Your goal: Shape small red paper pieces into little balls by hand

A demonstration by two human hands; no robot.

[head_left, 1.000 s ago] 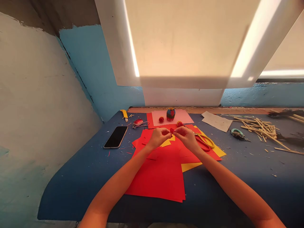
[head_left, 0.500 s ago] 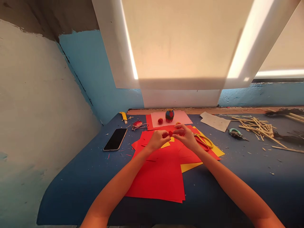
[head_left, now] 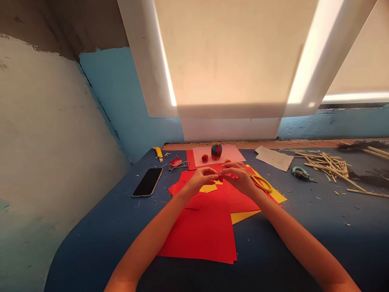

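Observation:
Between the fingertips of my left hand [head_left: 203,179] and my right hand [head_left: 238,177] is a small red paper piece [head_left: 220,177], pinched from both sides and partly hidden by the fingers. Both hands hover over a stack of red paper sheets [head_left: 200,231]. Small yellow paper pieces [head_left: 209,188] lie just below the fingers. Yellow-handled scissors [head_left: 263,184] rest beside my right wrist, on red and yellow sheets [head_left: 244,216]. Behind the hands, a small multicoloured vase-shaped piece [head_left: 216,151] stands on pale pink paper [head_left: 199,152], with a little red-and-yellow ball [head_left: 204,157] near it.
On the left lie a phone [head_left: 148,182], a yellow box cutter [head_left: 158,153] and a red object with a wire loop [head_left: 175,163]. To the right are a pale card [head_left: 274,157], teal-handled snips [head_left: 300,173] and a pile of thin sticks [head_left: 330,166]. Paper scraps dot the blue tabletop [head_left: 106,227].
The fingers of both hands have shifted around the red paper piece, which shows less now. More of the yellow pieces is uncovered. The view has tilted slightly.

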